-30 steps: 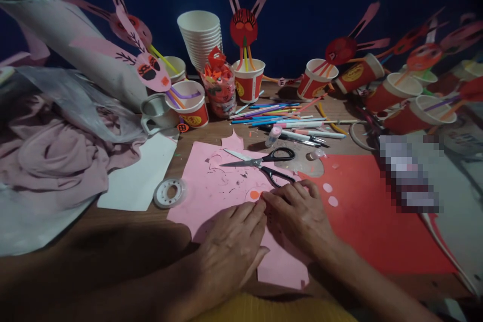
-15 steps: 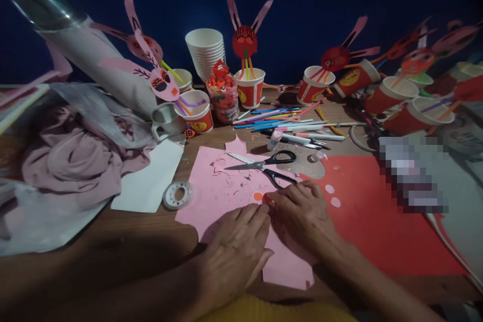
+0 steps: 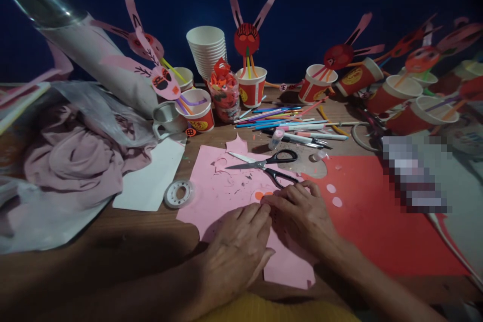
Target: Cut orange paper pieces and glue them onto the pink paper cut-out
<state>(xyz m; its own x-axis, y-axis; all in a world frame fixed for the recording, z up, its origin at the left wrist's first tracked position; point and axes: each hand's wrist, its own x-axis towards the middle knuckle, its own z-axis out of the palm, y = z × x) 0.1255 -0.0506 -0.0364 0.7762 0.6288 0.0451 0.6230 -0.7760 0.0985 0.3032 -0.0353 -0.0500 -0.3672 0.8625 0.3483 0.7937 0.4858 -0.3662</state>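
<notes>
My left hand [image 3: 241, 241] lies palm down on the pink paper sheet [image 3: 222, 196], its fingers stretched out. From the other side, my right hand [image 3: 304, 214] meets it, fingers bent and fingertips together; the thumb and anything under it are hidden. Just beyond the fingertips, two small orange dots [image 3: 259, 195] sit side by side on a pink piece, one partly covered by my right fingers. Scissors [image 3: 260, 164] with black handles lie with blades apart on the sheet. A tape roll [image 3: 179, 194] is at the sheet's left edge.
Red paper [image 3: 370, 221] lies at right with two pink discs [image 3: 331, 188]. Coloured sticks and pens [image 3: 279, 123] lie behind the scissors. Paper cups [image 3: 206, 55] are stacked by a scrap-filled cup [image 3: 223, 95]. Several cups hold paper rabbit figures [image 3: 247, 40]. Bagged cloth [image 3: 79, 156] sits left.
Both orange dots now show beyond my right fingertips; before, one stood out flat and a red-orange bit was at the fingertip. The hands have hardly moved, and the view has shifted slightly.
</notes>
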